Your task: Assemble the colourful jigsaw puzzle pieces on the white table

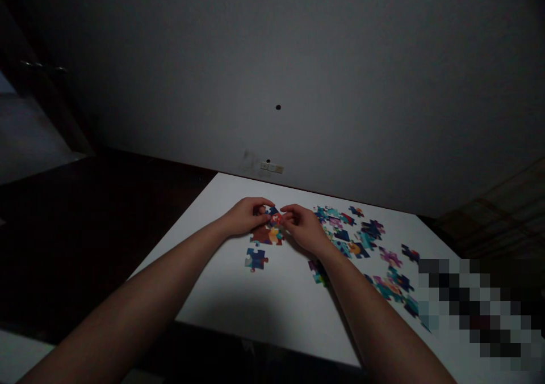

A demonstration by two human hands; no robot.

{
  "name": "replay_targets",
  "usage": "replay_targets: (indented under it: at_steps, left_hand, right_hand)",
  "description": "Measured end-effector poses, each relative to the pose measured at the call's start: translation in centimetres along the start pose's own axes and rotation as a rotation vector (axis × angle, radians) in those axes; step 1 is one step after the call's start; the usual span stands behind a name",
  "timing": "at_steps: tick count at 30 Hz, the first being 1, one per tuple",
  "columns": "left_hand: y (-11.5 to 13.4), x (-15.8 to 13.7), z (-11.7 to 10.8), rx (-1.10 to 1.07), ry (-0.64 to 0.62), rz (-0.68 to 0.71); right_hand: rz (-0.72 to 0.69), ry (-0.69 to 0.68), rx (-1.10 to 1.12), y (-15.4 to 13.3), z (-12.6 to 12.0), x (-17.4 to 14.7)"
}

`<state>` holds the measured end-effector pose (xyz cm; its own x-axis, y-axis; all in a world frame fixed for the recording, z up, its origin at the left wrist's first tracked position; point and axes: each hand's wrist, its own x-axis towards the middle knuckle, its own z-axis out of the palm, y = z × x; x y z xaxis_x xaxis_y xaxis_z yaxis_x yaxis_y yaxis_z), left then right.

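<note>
Both of my hands meet over a small joined cluster of jigsaw pieces (264,236) on the white table. My left hand (246,216) grips the cluster's upper left edge, with thumb and fingers curled around a dark blue part. From the other side, my right hand (301,227) has its fingertips closed on a red jigsaw piece (276,219) at the cluster's upper right. Whether that piece lies flat or fully locked in, I cannot tell. Just below the cluster lies a separate blue jigsaw piece (256,260).
Many loose jigsaw pieces (341,235) spread over the right side of the white table (230,304), some partly behind my right forearm. A wall with a socket plate (271,168) rises behind the table. A blurred-out patch covers the lower right corner.
</note>
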<state>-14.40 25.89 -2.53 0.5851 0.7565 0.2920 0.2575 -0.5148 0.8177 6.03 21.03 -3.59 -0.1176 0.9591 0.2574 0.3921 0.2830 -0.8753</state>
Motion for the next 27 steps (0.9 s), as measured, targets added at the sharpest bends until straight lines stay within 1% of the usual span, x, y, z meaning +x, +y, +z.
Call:
replay_targets:
  at_steps: [3, 5, 8, 10, 12, 14, 17, 19, 24, 27]
  left_hand:
    - [0.2, -0.2, 0.1, -0.033, -0.115, 0.009]
    - [0.5, -0.3, 0.2, -0.042, -0.141, 0.010]
    - [1.0, -0.3, 0.2, -0.033, -0.100, 0.010]
    - [1.3, -0.2, 0.1, -0.044, -0.074, 0.008]
    - [1.5, -0.1, 0.0, -0.045, -0.085, -0.001]
    - [1.6, 0.0, -0.2, 0.000, -0.110, -0.002]
    - [1.3, 0.4, -0.5, 0.117, -0.067, 0.005]
    - [1.1, 0.7, -0.6, 0.137, -0.061, 0.004]
    - [1.3, 0.8, -0.3, 0.200, -0.149, 0.098]
    - [1.2, 0.7, -0.2, 0.259, -0.130, 0.102]
  right_hand:
    - [-0.046, 0.036, 0.033, -0.2, -0.1, 0.1]
    - [-0.063, 0.057, 0.036, -0.2, -0.3, 0.3]
    - [-0.066, 0.068, 0.005, -0.4, -0.3, 0.2]
    - [-0.066, 0.041, -0.004, -0.6, -0.2, 0.0]
    - [-0.076, 0.007, -0.002, -1.0, -0.1, -0.3]
    - [-0.100, -0.013, -0.010, -1.3, 0.1, -0.5]
    - [-0.126, -0.016, -0.036, -1.5, 0.1, -0.5]
    - [-0.131, -0.004, -0.042, -1.4, 0.0, -0.2]
    - [-0.163, 0.056, -0.105, -1.6, -0.3, 0.0]
    - [-0.213, 0.051, -0.215, -2.2, -0.7, -0.3]
